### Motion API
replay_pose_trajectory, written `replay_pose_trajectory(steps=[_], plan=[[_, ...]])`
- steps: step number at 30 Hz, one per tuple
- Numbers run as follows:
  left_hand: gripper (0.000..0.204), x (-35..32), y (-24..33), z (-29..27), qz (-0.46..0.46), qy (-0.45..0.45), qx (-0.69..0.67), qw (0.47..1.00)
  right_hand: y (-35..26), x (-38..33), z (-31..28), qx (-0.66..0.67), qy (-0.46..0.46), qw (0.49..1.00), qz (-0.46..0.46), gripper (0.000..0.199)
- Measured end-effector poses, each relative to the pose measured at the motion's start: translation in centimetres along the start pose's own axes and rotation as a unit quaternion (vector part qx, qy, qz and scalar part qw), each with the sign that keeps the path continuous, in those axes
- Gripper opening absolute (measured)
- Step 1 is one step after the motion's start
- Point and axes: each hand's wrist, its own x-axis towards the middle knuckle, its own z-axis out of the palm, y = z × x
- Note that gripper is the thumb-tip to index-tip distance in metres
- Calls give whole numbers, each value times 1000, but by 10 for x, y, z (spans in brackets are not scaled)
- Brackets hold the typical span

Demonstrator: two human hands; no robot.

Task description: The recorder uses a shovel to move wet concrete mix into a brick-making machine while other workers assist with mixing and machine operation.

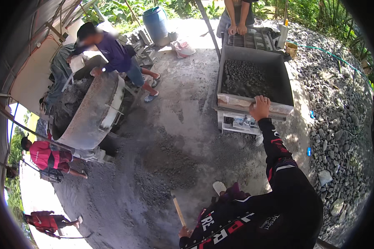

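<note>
My right arm stretches forward, and my right hand (pixel 260 108) has its fingers curled over the near rim of a square metal box (pixel 256 102). Dark, damp-looking gravelly mix (pixel 245 79) lies inside, heaped toward the left and far side. The box sits on a pale metal frame (pixel 241 123). Low in the picture, near my body, my left hand (pixel 185 232) is closed around a light wooden stick (pixel 178 209). The stick slants up and left; its lower part is hidden by my sleeve, so its kind cannot be told.
Beyond the box, a co-worker's hands (pixel 237 29) rest on a metal grid mould (pixel 249 41). At left, another person (pixel 114 52) leans over a large drum mixer (pixel 91 112). Loose grey mix (pixel 170 166) covers the ground. Stones (pixel 340 137) lie right; two people stand lower left.
</note>
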Motion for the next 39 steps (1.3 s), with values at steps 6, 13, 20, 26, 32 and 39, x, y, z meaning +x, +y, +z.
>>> replay_pose_trajectory(steps=[6, 13, 20, 26, 32, 39], plan=[[50, 8, -3, 3, -39, -36, 2, 999, 17, -5, 5, 19, 9, 1000, -18, 37], [41, -8, 21, -8, -97, 20, -359, 928, 11, -1, 6, 37, 22, 999, -3, 40], [26, -7, 37, -22, 3, -47, -112, 993, 19, -9, 23, 21, 21, 999, 36, 40], [28, 15, 4, 29, -8, -61, -229, 972, 19, -2, 9, 19, -14, 1000, 19, 43], [30, 47, 10, 19, -40, -69, -445, 892, 18, -9, 10, 25, -38, 999, 24, 43], [48, 64, 57, -42, -155, -78, -612, 772, 24, -14, 15, 18, -14, 999, 32, 41]])
